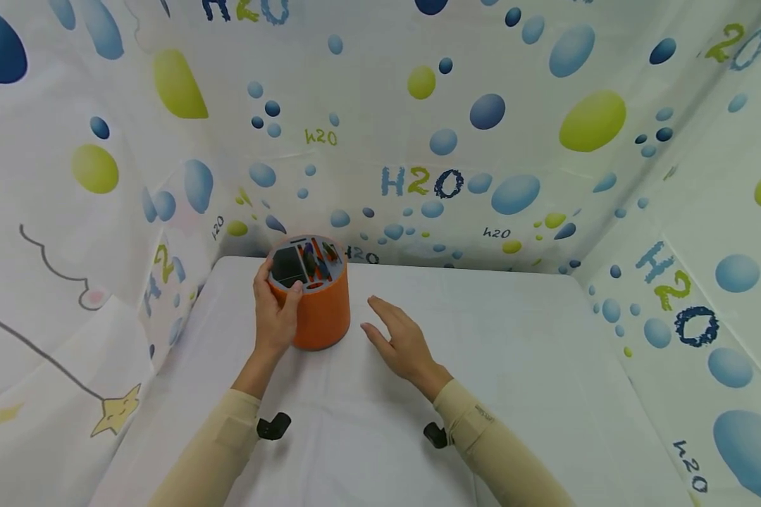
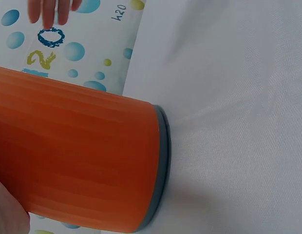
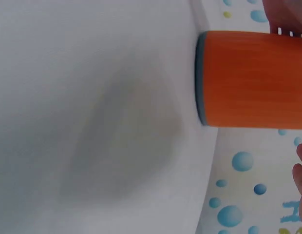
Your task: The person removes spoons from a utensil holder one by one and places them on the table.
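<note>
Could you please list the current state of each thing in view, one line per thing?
orange holder: upright on the table, top compartments filled with items.
left hand: grips the holder's side, thumb on its rim.
right hand: fingers straight, beside the holder, apart from it.
table: covered with white cloth.

A staged recording booth is being shown: a table (image 1: 514, 338) draped in white cloth is being enclosed on three sides by bubble-printed "H2O" curtains (image 1: 418, 141), not household furnishings.
</note>
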{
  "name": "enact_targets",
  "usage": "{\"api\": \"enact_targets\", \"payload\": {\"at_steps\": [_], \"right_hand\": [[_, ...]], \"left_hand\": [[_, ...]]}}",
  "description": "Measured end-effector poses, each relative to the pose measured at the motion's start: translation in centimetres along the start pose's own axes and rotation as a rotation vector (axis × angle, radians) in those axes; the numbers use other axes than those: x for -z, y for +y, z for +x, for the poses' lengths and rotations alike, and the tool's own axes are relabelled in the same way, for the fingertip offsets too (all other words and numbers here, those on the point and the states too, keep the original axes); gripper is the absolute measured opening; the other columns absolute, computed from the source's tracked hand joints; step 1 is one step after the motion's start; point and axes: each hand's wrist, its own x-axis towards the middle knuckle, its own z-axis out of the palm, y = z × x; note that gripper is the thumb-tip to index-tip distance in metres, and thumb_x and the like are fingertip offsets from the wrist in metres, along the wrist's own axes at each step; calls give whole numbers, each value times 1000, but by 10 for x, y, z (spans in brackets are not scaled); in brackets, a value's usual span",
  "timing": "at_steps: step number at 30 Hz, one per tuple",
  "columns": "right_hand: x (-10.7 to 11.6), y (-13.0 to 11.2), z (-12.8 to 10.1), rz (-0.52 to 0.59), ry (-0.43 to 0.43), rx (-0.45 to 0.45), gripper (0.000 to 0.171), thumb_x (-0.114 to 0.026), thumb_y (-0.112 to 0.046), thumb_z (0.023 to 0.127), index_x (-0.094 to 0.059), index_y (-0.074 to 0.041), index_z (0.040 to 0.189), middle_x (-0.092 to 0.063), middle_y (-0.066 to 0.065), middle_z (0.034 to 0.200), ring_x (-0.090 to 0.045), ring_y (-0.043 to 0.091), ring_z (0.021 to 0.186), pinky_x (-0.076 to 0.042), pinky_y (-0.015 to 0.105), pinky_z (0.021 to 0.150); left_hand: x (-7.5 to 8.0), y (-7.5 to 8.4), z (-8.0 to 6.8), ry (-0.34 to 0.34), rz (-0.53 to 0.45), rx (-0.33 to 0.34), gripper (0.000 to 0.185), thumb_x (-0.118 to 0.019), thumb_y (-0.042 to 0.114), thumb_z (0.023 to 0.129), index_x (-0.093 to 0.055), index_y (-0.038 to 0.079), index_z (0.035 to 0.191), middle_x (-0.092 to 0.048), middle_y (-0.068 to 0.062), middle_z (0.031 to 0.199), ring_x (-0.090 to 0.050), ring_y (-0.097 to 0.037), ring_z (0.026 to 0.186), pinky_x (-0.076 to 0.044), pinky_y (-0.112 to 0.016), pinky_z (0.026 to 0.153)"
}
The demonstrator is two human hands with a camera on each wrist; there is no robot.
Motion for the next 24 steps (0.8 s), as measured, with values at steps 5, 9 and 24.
{"api": "enact_targets", "payload": {"at_steps": [5, 9, 24], "right_hand": [[-6, -6, 14, 59, -31, -50, 54, -56, -35, 107, -52, -6, 152, -56, 11, 154, -53, 24, 143, -44, 41, 117], [-11, -5, 20, 120, -14, -75, 52, -55, -34, 107, -52, -6, 152, -57, 12, 153, -55, 23, 141, -44, 40, 117], [-10, -6, 56, 188, 57, -63, 55, -63, -31, 104, -52, -3, 150, -56, 12, 153, -55, 25, 141, -43, 38, 118]], "left_hand": [[-2, -4, 1, 7, 2, 4, 69, -59, 13, 101, -23, 0, 159, -25, -19, 166, -33, -39, 148, -28, -60, 123], [-4, -9, 1, 20, 16, -4, 69, -59, 14, 101, -23, 1, 159, -24, -18, 167, -33, -38, 148, -28, -59, 124], [-7, -14, 6, 59, 42, -57, 66, -59, 13, 99, -28, -2, 155, -31, -27, 160, -39, -44, 142, -34, -63, 119]]}}
